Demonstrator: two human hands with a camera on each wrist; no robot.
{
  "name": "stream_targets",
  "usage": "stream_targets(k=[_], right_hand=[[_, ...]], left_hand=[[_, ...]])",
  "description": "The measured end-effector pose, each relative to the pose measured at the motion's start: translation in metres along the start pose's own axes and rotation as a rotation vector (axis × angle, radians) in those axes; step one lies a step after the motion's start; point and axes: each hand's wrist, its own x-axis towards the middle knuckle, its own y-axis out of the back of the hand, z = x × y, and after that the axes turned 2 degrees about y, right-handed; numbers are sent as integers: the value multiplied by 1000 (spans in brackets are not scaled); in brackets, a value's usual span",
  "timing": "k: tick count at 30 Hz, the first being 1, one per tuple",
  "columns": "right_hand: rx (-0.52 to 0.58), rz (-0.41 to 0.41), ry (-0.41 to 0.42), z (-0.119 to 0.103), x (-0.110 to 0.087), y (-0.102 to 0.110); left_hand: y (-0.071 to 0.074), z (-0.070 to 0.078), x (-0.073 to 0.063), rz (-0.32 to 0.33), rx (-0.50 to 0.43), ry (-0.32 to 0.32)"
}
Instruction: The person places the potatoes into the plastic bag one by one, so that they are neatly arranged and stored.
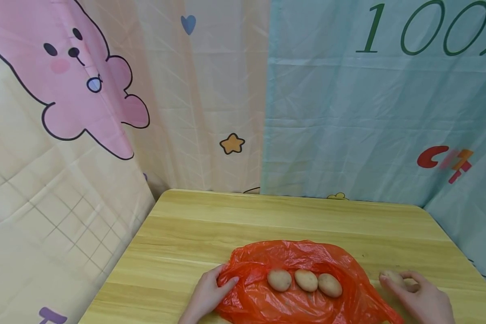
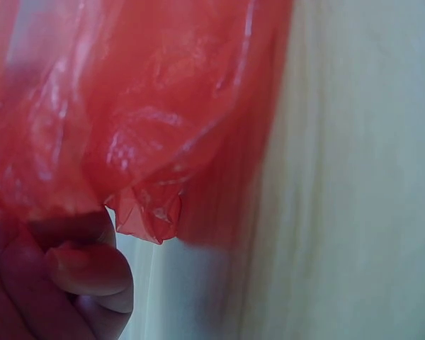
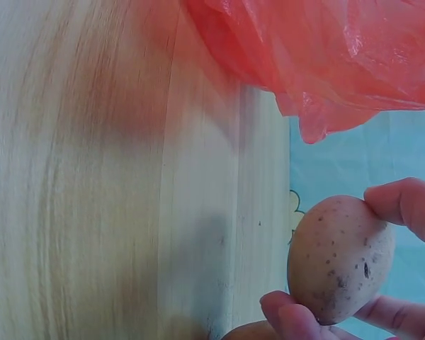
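A red plastic bag (image 1: 291,252) lies spread on the table, and three pale brown potatoes (image 1: 279,280) sit in a row on it. My left hand (image 1: 210,290) grips the bag's left edge; in the left wrist view the curled fingers (image 2: 92,269) are against the red film. To the right of the bag, my right hand (image 1: 423,297) pinches a speckled potato (image 3: 340,258) between thumb and fingertips. Part of a second potato (image 3: 251,331) shows below those fingers; whether the hand holds it too, I cannot tell.
The wooden table (image 1: 194,225) extends behind the bag and to both sides. Printed curtains (image 1: 210,99) hang behind the table and along its sides.
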Motion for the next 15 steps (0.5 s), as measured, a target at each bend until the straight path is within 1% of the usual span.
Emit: stream_targets(k=[6, 11, 15], right_hand=[[49, 24, -20, -2, -3, 1], [74, 48, -30, -2, -2, 1], [73, 68, -38, -2, -1, 0]], left_hand=[[-1, -1, 2, 0, -1, 20], [0, -1, 1, -2, -14, 6], [0, -1, 0, 1, -11, 0]])
